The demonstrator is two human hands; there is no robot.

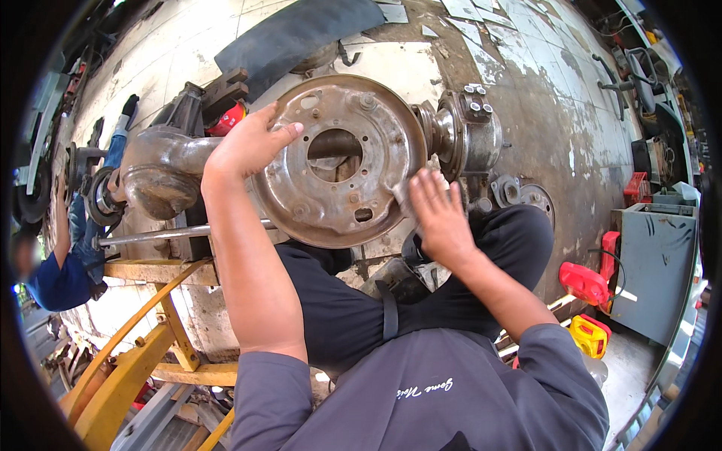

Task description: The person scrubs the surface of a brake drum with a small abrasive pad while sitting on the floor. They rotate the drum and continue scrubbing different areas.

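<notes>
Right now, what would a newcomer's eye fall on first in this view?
Most likely the big round metal plate with its large central hole, upper centre, with the left hand at its upper-left rim. Next, the blurred right hand at its lower-right edge, with a pale scrap by its fingers. Then the yellow beam at lower left.

Plate (323, 201): brown-stained metal, semi-gloss. Rod (154, 236): smooth, bright metal. Housing (159, 169): metal, dull sheen. Shirt (421, 406): matt cloth. Floor here (575, 135): worn, patchy.
</notes>
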